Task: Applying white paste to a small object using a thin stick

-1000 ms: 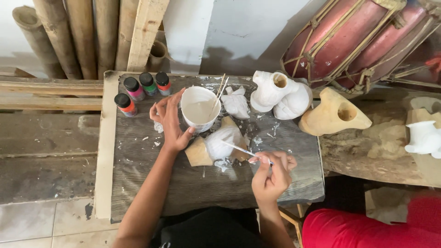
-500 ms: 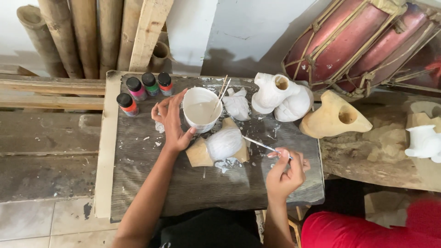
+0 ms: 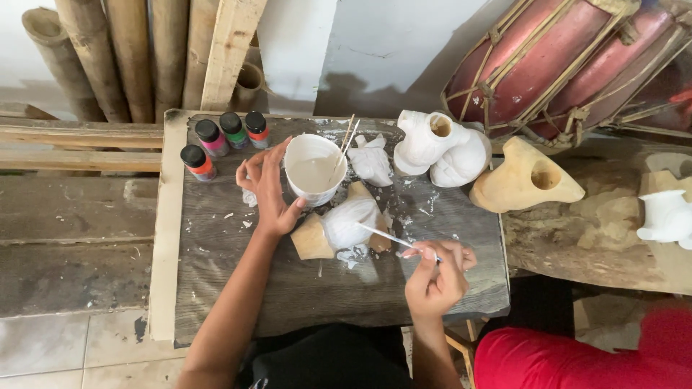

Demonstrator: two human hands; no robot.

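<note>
Nearest, right hand [image 3: 435,277] pinching a thin brush [image 3: 393,238], tip angled onto the half-whitened wooden carving [image 3: 346,227] at mid-board. Farther left, left hand [image 3: 268,189] cupped against the white paint cup [image 3: 314,169], apparently steadying it. Farthest left, four small paint bottles [image 3: 223,140].

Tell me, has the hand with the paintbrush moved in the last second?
Yes. The right hand with the thin brush has slid rightward and slightly nearer the person, away from the half-painted carving, which stayed put on the work board.
</note>
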